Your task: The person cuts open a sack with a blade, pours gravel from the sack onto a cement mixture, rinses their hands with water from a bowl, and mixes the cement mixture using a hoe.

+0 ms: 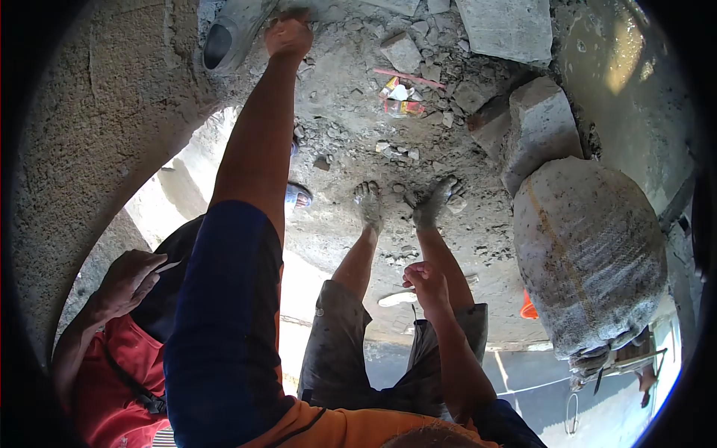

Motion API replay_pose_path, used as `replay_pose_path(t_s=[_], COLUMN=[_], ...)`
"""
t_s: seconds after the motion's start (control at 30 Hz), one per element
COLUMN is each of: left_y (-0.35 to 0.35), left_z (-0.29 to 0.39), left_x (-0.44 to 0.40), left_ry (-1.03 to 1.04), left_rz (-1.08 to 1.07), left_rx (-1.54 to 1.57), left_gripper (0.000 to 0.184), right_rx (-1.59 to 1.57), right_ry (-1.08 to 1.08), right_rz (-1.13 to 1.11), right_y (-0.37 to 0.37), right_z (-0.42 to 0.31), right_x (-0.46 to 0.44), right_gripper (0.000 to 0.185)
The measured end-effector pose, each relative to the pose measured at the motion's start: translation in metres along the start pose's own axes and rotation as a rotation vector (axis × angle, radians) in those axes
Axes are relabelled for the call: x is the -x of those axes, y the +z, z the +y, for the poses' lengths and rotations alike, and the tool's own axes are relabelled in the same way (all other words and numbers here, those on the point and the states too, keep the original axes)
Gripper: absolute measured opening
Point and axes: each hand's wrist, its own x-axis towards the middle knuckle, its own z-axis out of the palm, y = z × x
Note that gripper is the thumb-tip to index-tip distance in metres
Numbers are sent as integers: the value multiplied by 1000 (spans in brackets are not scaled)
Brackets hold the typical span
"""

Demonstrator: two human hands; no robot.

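My left arm stretches to the top of the view. There my left hand (289, 36) is closed in a fist beside a grey pipe-like piece with a round opening (230, 37); whatever the fingers grip is hidden. My right hand (427, 282) hangs above my right knee, its fingers curled in, and no object shows in it. Below are my bare feet, coated with grey dust, on rubble-strewn ground (336, 157).
A person in red at the left has a hand (131, 284) raised near my sleeve; a blue slipper (297, 196) shows nearby. Concrete blocks (541, 119) and a full, dusty sack (590, 254) stand at the right. Wrappers (403, 108) and a pink strip (409, 77) lie ahead. A rough wall (82, 127) curves along the left.
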Motion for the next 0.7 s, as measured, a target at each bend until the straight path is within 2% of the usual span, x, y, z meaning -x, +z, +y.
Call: replay_pose_path(t_s=[0.2,0.27,0.3,0.37,0.4,0.47,0.53,0.6,0.63,0.7], left_y=[-23,-47,-55,-81,-80,-79,-172,-236,-253,-328], left_z=[7,9,8,-1,-18,-58,-34,-10,-7,27], left_x=[-10,-13,-6,3,10,31,61,99,112,142], left_ry=[-15,-35,-34,155,161,-655,-716,-696,-706,-584], left_rz=[-96,-350,-353,-246,-245,-662,-660,-578,-611,-579], left_rx=[58,-17,-20,285,272,860,1116,1129,1095,1142], left_gripper=[25,22,22,24,24,27,28,31,31,29], right_rx=[-44,-52,-59,-47,-31,10,42,21,2,4], right_ry=[32,8,-14,-13,-11,-19,-47,-55,-66,-227], right_rz=[4,2,3,8,16,-2,46,32,32,11], right_y=[0,0,-1,1,4,3,-1,-9,-16,-29], right_z=[-6,-1,0,-7,-12,-2,10,18,15,4], right_x=[1,-4,-3,-2,2,4,2,16,27,61], right_gripper=[20,21,22,22,22,21,18,18,18,19])
